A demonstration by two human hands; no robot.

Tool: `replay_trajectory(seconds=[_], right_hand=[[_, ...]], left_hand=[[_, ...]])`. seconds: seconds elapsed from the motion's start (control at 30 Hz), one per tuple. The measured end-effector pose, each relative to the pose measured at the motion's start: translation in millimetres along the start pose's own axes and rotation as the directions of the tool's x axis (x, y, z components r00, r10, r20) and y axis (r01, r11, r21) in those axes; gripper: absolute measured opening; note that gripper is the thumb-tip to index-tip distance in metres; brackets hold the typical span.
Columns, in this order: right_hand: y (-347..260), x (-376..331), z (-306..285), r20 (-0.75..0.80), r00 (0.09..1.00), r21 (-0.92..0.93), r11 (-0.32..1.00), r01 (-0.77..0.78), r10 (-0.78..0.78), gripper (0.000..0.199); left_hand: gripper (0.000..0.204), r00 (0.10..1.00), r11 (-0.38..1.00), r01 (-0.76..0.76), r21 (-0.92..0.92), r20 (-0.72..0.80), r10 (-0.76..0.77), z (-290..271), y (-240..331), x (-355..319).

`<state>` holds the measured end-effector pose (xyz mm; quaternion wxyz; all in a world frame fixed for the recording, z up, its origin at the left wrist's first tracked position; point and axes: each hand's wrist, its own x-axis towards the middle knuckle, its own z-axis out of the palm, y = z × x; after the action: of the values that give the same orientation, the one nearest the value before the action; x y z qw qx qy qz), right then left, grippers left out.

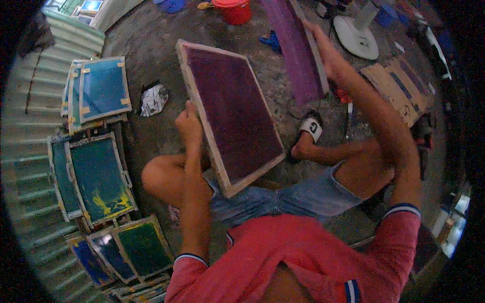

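My left hand (190, 125) is closed on the left side rail of a screen printing frame (235, 113) with dark purple mesh and a pale, worn border. This frame stands tilted above my lap, its lower corner close to my shorts. Farther off to the right, my raised right hand (323, 53) grips the outer edge of a second screen printing frame (295, 55), whose mesh is a brighter purple. That one is held steeply on edge, and its top runs out of the picture. The two frames are apart. Some fingers of both hands are hidden behind the rails.
Several blue and green screen frames (103, 169) lean along a corrugated metal wall (30, 166) on the left. Crumpled foil (154, 99) lies on the concrete floor. A red bucket (233, 11) is at the far side, a white fan base (356, 38) and flat cardboard (386, 81) at right.
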<state>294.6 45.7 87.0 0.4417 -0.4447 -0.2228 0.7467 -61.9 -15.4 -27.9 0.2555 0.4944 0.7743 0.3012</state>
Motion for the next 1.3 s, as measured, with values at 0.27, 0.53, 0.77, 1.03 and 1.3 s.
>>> replay_trajectory(seconds=[0.27, 0.53, 0.77, 1.03, 1.3], right_hand=[[-44.0, -18.3, -72.3, -0.009, 0.97, 0.154, 0.958, 0.241, -0.242, 0.056], [106.9, -97.5, -212.9, -0.501, 0.835, 0.32, 0.848, 0.422, -0.226, 0.044], [299.0, -188.3, -279.0, -0.708, 0.701, 0.537, 0.711, 0.454, 0.087, 0.038], [338.9, -191.4, -286.5, -0.727, 0.678, 0.571, 0.644, 0.509, 0.108, 0.045], [317.1, -166.1, -313.4, -0.75, 0.66, 0.55, 0.603, 0.578, 0.052, 0.049]], left_hand=[[0.059, 0.99, 0.96, 0.137, -0.245, 0.015, -0.137, -11.3, -2.0, 17.7], [0.047, 0.886, 0.965, -0.195, 0.174, -0.391, 0.249, -29.7, -20.7, 50.9], [0.032, 0.778, 0.784, -0.584, 0.21, -0.13, 0.614, 96.6, 149.6, -20.7], [0.02, 0.7, 0.886, -0.4, -0.233, 0.546, 0.46, 251.5, 144.5, -51.4], [0.036, 0.268, 0.734, -0.66, -0.162, 0.861, 0.431, 463.9, 164.1, -143.1]])
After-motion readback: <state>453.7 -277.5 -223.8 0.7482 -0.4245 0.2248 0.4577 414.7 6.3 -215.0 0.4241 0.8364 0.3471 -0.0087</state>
